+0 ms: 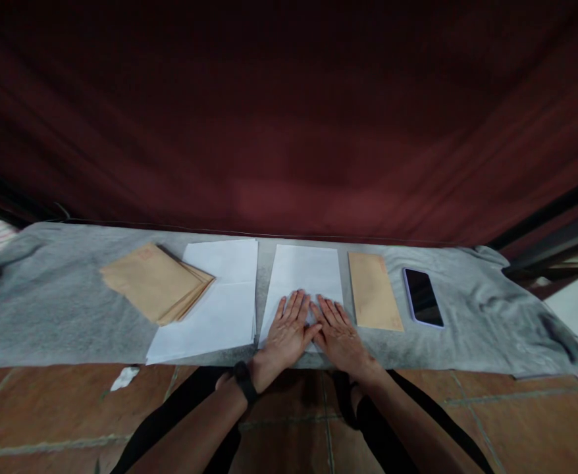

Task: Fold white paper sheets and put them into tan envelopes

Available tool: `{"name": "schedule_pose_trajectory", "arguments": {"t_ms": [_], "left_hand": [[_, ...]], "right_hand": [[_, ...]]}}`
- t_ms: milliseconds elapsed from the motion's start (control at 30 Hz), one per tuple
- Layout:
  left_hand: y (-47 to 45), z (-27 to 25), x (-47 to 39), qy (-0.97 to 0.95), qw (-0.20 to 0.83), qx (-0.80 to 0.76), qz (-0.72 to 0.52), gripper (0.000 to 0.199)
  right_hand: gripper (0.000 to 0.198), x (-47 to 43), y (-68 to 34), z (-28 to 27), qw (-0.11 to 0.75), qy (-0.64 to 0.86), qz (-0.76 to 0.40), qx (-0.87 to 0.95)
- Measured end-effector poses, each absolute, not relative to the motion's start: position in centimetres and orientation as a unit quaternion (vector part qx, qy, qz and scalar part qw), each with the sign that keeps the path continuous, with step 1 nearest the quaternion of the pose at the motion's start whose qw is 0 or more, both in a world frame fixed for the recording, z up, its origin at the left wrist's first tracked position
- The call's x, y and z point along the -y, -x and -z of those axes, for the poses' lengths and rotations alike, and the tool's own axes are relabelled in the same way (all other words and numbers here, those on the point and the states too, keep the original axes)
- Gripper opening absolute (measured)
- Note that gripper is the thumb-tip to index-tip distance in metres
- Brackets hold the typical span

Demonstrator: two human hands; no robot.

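Observation:
A white sheet of paper (306,266) lies flat in front of me on the grey cloth. My left hand (289,330) rests palm down on its lower part, fingers stretched out. Beside it my right hand (337,332) also lies flat on the sheet, and the two thumbs touch or overlap. A single brown envelope (375,291) lies just right of the sheet, apart from my fingers. To the left is a pile of white paper (224,303), with a fanned stack of brown envelopes (153,280) partly over it.
A phone (423,297) with a purple edge lies right of the single envelope. Grey cloth (62,296) covers the narrow bench, wrinkled at both ends. Behind it hangs a dark red curtain (289,145). A white scrap (124,378) is on the tiled floor (62,408).

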State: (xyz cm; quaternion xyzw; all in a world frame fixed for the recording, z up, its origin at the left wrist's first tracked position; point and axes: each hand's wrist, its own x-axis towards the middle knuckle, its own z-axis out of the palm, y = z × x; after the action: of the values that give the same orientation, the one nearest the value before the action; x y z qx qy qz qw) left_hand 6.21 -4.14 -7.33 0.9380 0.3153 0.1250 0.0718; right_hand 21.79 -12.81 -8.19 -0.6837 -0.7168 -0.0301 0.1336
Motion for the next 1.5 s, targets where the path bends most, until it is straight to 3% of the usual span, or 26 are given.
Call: {"name": "schedule_pose_trajectory", "arguments": {"t_ms": [333, 667, 1067, 1300, 1500], "left_hand": [[-2.4, 5.9, 4.5, -0.956, 0.072, -0.277, -0.063, 0.077], [-1.2, 3.4, 4.5, -0.96, 0.127, -0.248, -0.014, 0.061], [-1.5, 3.4, 4.3, -0.96, 0.134, -0.235, -0.068, 0.061], [-2.9, 5.2, 5.9, -0.961, 0.118, -0.234, -0.084, 0.074], [-3.7, 5.3, 6.1, -0.953, 0.112, -0.264, -0.1, 0.059]], "right_hand": [[0.067, 14.4, -23.7, 7.7, 0.158, 0.681, -0.015, 0.714], [0.081, 15.3, -25.6, 6.5, 0.139, 0.637, -0.084, 0.754], [0.054, 12.8, -22.4, 6.1, 0.175, 0.627, -0.08, 0.755], [0.055, 9.3, -21.7, 7.0, 0.155, 0.682, -0.059, 0.712], [0.055, 6.1, -22.4, 7.9, 0.151, 0.738, -0.011, 0.658]]}}
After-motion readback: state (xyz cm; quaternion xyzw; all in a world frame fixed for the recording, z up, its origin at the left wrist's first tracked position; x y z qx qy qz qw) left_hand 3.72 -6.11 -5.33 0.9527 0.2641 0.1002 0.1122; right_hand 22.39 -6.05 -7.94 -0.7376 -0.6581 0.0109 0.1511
